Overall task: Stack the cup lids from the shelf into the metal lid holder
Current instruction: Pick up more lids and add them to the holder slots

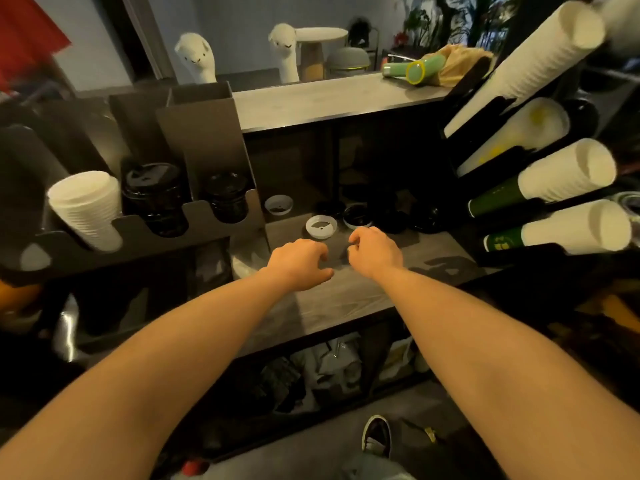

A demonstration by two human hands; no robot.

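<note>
**latte_newb:** so both hands just hover over the grey wood-grain shelf (346,299)? Left hand (301,263), right hand (374,252), each grip loosely curled with nothing in it?

**barback42:** yep, both empty. The nearest target is the round white plastic cup lid (321,227), lying flat on the shelf near the fingertips, at 12 o'clock from the left hand. A second white lid (278,205) sits at 11. The round black plastic lids (356,216) cluster from 12 to 2 o'clock of the right hand, further back.

**latte_newb:** tips?

**barback42:** I'd pinch it by the rim so it doesn't flex. Then swing over to 9 o'clock, to the dark metal lid holder (131,233). Match colours: the white stack (86,209) fills the leftmost slot, and the black stacks (152,199) fill the other two. Nest it the same way up and press it down square.
</note>
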